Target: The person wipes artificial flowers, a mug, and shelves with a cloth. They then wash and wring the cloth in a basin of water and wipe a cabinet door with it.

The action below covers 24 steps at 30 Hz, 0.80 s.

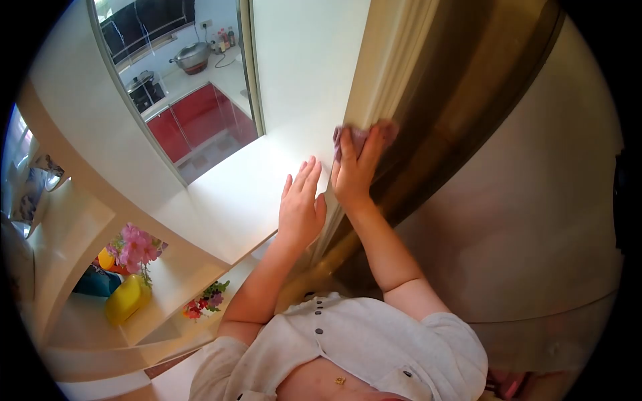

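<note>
My right hand [356, 164] presses a mauve cloth [349, 142] against the cream door frame [381, 73], its fingers wrapped over the fabric. Part of the cloth is hidden behind those fingers. To the left, my left hand [302, 207] lies with fingers stretched out above the white ledge [234, 214], close to the white wall panel. Nothing is held in it. Whether its palm touches the surface I cannot tell.
A glass pane [180, 100] on the left shows a kitchen with a pot [192, 57] and red cabinets. Curved shelves hold pink flowers [136, 247], a yellow container [127, 299] and red flowers [200, 305]. A brown curtain-like strip [461, 113] runs along the right.
</note>
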Motion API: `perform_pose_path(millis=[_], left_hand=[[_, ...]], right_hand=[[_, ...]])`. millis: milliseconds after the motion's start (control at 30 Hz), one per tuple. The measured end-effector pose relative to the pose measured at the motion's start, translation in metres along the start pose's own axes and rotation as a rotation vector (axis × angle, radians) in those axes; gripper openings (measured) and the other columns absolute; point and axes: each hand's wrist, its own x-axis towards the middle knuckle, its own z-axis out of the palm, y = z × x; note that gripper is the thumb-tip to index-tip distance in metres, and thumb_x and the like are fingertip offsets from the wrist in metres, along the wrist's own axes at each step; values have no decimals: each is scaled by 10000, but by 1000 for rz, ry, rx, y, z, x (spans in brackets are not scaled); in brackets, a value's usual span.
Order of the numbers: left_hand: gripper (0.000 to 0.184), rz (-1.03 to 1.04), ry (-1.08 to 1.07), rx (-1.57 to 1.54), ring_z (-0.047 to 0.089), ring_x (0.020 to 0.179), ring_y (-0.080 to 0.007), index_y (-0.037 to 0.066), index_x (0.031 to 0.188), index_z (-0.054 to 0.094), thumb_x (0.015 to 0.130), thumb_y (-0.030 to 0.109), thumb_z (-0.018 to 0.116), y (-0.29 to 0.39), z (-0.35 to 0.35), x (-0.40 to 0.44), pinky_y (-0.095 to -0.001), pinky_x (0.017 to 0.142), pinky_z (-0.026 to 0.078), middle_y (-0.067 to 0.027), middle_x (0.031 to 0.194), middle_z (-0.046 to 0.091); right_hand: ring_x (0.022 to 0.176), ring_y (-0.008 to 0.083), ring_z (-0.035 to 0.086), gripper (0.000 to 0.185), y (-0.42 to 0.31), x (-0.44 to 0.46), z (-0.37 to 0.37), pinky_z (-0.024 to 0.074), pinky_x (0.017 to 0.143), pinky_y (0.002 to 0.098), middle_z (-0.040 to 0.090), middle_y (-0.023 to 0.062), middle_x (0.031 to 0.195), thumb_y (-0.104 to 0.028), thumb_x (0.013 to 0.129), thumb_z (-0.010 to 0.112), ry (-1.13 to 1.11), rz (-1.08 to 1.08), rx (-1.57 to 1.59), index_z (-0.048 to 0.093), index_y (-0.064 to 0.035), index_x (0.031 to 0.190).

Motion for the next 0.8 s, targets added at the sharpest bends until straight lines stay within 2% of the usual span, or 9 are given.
perform_pose_path(millis=[67, 100, 167, 333, 433, 500, 533, 633, 800], left_hand=[[627, -10, 50, -14, 368, 1397, -347, 25, 1436, 401, 830, 23, 561, -3, -2, -5, -519, 1140, 268, -185, 1506, 381], [651, -17, 31, 11, 358, 1405, -352, 41, 1462, 377, 844, 17, 578, -6, -3, -8, -515, 1137, 280, -172, 1533, 352], [653, -19, -3, 11, 356, 1405, -352, 44, 1464, 375, 844, 17, 579, -9, -10, -18, -517, 1136, 280, -170, 1535, 349], [665, -46, -32, 31, 357, 1404, -355, 60, 1470, 373, 841, 17, 584, -23, -20, -36, -519, 1131, 288, -175, 1537, 346], [661, -23, -44, 17, 358, 1406, -347, 60, 1469, 372, 844, 20, 584, -29, -22, -41, -515, 1128, 295, -172, 1537, 348], [658, -18, -51, 6, 357, 1406, -345, 58, 1469, 371, 847, 24, 583, -28, -22, -42, -514, 1127, 297, -170, 1538, 347], [639, -18, -67, -4, 351, 1407, -355, 36, 1459, 373, 852, 36, 570, -27, -23, -42, -524, 1126, 291, -187, 1534, 342], [623, -24, -76, 2, 344, 1409, -366, 13, 1449, 374, 855, 47, 559, -31, -25, -41, -532, 1125, 284, -206, 1531, 337], [627, -21, -85, 1, 344, 1408, -367, 9, 1448, 371, 852, 48, 562, -33, -26, -44, -528, 1128, 283, -210, 1528, 339]], right_hand=[[1357, 532, 277, 468, -10, -34, 2, 186, 1128, 588, 242, 357, 1490, -91, 903, 611, -26, 41, -14, 505, -66, 1358], [1347, 504, 297, 470, -20, -49, 1, 171, 1133, 589, 274, 336, 1469, -81, 910, 601, -63, 278, 208, 486, -71, 1366], [1273, 566, 381, 412, -20, -94, 13, 331, 1066, 602, 343, 330, 1433, -55, 897, 603, -31, 213, 33, 573, -134, 1300], [1284, 548, 388, 408, -21, -145, 27, 344, 1068, 568, 353, 301, 1444, -60, 921, 592, -136, 240, -35, 558, -128, 1322], [1170, 361, 499, 511, -15, -96, 30, 328, 1095, 436, 493, 182, 1286, 10, 896, 599, -52, 533, 336, 472, -110, 1376], [1227, 337, 478, 506, -18, -37, 10, 316, 1108, 401, 465, 178, 1348, 28, 888, 606, 56, 374, 279, 495, -107, 1363], [1322, 374, 419, 467, -23, 1, -4, 309, 1113, 409, 389, 215, 1463, 22, 888, 611, 132, 118, 101, 547, -110, 1332], [1394, 443, 309, 405, -18, 46, 2, 271, 1132, 460, 267, 266, 1540, 29, 891, 604, 222, 123, 263, 612, -106, 1273], [1385, 424, 327, 395, -17, 2, 9, 259, 1139, 457, 292, 258, 1526, 9, 905, 605, 177, 105, 38, 587, -76, 1290]])
